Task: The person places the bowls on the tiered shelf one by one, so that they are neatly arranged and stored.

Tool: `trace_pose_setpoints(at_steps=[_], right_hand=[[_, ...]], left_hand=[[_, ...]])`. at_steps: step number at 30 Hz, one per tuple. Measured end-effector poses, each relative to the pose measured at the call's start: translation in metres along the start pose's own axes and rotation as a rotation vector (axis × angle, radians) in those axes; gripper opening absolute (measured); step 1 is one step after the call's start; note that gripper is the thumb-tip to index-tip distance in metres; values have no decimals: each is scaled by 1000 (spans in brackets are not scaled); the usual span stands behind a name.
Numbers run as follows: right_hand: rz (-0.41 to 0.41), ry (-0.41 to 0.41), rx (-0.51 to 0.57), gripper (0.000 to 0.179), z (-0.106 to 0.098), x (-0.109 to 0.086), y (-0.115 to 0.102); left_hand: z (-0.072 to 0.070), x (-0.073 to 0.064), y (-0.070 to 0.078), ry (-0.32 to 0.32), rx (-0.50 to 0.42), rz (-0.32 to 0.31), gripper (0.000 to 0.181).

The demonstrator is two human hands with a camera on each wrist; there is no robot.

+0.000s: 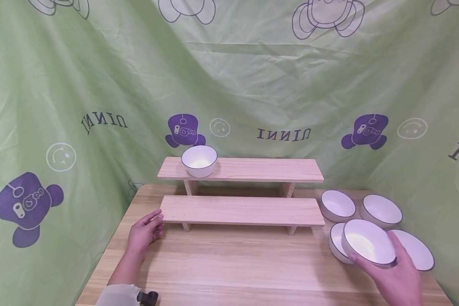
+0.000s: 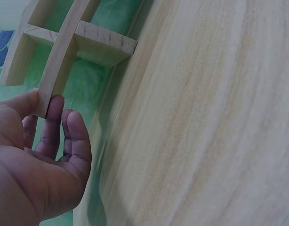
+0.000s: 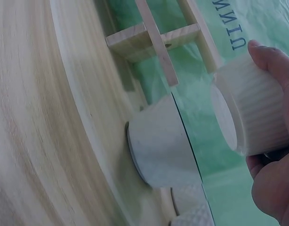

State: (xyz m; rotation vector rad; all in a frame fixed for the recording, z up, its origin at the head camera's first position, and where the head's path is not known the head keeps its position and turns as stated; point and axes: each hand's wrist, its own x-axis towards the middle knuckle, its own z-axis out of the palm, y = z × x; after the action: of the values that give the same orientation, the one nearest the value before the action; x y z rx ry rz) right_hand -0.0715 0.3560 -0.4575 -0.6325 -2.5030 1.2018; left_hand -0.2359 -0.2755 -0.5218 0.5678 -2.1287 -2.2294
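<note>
Before us, a person's right hand (image 1: pixel 402 276), its grip around a white bowl (image 1: pixel 369 241), holds it above the table (image 1: pixel 229 263) near four other bowls (image 1: pixel 381 210); the left hand's (image 1: pixel 144 231) grip is narrow, pinching the lower shelf (image 1: pixel 242 210) at its left end; a lone bowl (image 1: pixel 199 163) sits on the upper shelf (image 1: pixel 264 169).

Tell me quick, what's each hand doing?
Left hand: closed, pinching the end of the pale, rectangular wooden lower shelf.
Right hand: closed, holding a white, round, dark-rimmed bowl.
</note>
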Motion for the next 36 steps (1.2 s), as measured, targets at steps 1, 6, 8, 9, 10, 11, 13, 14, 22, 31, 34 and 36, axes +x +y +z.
trace_pose_setpoints(at_steps=[1,6,8,9,10,11,13,14,22,31,34,36], right_hand=[[-1,-1,0,121,0,0,0],[-10,7,6,120,3,0,-3],[-25,11,9,119,4,0,-4],[-34,12,16,119,5,0,-4],[-44,13,23,119,6,0,-4],[-51,15,23,119,7,0,-4],[-72,16,32,119,8,0,-5],[-81,15,40,119,9,1,-6],[-120,43,40,115,16,5,-15],[-56,1,62,112,26,12,-28],[-47,-6,78,113,28,15,-31],[-47,-14,81,114,29,17,-32]], left_hand=[[0,0,0,0,0,-1,63],[0,0,0,2,-7,1,61],[0,0,-1,4,-12,3,60],[0,0,-1,5,-15,3,60],[0,0,-2,4,-17,3,59],[1,0,-2,6,-19,2,59],[1,0,-2,7,-20,1,58],[1,1,-2,8,-18,0,58],[1,0,-1,4,-25,-8,57],[1,0,-2,11,-28,2,57],[1,-1,-1,8,-23,3,60],[1,-1,-1,9,-26,1,59]])
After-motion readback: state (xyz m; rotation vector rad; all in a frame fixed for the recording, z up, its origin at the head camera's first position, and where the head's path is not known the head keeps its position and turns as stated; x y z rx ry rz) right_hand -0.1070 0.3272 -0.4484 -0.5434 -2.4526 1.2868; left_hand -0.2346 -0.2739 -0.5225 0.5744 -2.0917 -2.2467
